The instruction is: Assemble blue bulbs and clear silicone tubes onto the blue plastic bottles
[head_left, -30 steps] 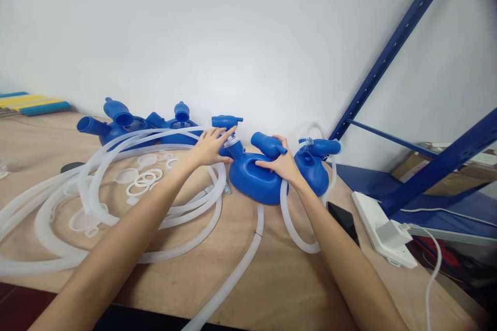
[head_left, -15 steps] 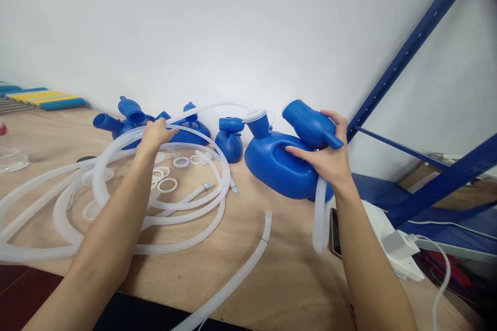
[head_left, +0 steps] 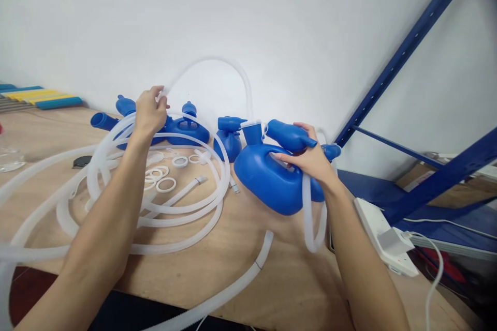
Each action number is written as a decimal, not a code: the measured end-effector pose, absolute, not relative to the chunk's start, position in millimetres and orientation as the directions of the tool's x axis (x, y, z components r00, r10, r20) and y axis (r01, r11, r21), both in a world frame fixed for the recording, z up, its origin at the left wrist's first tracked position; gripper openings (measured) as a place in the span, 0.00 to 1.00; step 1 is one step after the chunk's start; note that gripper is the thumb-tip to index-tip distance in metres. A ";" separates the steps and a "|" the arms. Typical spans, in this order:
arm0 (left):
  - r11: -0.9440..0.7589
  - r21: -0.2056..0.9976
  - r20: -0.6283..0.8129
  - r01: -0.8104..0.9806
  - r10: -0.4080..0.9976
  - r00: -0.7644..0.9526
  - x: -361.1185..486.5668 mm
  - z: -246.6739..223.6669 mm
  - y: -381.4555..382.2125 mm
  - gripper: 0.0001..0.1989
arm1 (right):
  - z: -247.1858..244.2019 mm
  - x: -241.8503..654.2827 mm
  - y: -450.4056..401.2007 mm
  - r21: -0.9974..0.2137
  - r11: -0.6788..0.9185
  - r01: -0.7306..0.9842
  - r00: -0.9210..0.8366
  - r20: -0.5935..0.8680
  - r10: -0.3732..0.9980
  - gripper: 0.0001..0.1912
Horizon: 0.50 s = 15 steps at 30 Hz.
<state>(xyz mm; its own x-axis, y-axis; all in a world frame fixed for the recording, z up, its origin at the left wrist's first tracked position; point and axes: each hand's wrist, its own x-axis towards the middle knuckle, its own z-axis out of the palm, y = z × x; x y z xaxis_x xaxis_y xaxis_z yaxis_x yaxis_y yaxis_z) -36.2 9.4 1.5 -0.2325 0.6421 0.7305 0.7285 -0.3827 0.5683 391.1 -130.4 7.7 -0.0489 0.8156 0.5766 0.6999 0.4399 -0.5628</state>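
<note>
My left hand point(head_left: 152, 109) is raised at centre left, fingers closed round a translucent hose point(head_left: 212, 58). From there the hose arcs against the wall and down to the white cap point(head_left: 251, 123) on a blue plastic urinal bottle point(head_left: 267, 186). My right hand point(head_left: 312, 158) grips this bottle at its handle, thumb in the handle opening. A blue funnel-shaped spout piece point(head_left: 289, 134) lies against the same hand, above the handle. Below the hand hangs a looped length of hose point(head_left: 307, 222). Coils of thicker hose point(head_left: 186, 212) lie under my left forearm.
More blue bottles point(head_left: 229, 145) stand along the wall. White rings point(head_left: 166, 184) and a dark disc point(head_left: 82, 161) lie among the coils. A loose hose end point(head_left: 264, 251) rests near the front. At right are a power strip point(head_left: 382, 238) and a blue metal rack point(head_left: 411, 36).
My left hand has risen with the hose, which now makes a high arc. The bottle has shifted slightly left and lower; the spout piece in my right hand has tipped flatter.
</note>
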 end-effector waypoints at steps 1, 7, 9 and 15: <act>-0.433 0.581 0.746 0.689 0.623 -0.237 -34.3 5.1 6.8 0.22 | 5.2 390.9 -128.8 -0.562 0.435 0.704 -0.081 0.545 0.834 0.54; -0.507 0.687 0.659 0.521 0.736 -0.153 -26.2 22.1 9.3 0.30 | -11.9 379.9 -121.6 -0.509 0.369 0.777 -0.165 0.402 0.901 0.48; -0.481 0.697 0.609 0.531 0.789 -0.084 -21.7 35.1 15.3 0.31 | -15.4 376.9 -120.8 -0.502 0.333 0.798 -0.156 0.361 0.919 0.47; -0.434 0.684 0.523 0.587 0.852 0.020 2.6 95.9 36.3 0.19 | -19.9 378.2 -120.3 -0.445 0.269 0.854 -0.139 0.304 0.943 0.48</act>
<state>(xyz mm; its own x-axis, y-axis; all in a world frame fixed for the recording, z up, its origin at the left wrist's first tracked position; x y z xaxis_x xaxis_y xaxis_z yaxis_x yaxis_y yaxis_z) 2.6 36.3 95.9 0.0195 0.8520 0.5232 0.5866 -0.4336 0.6840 378.2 -120.3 -19.9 -0.1390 0.9426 0.3036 0.8544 0.2691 -0.4445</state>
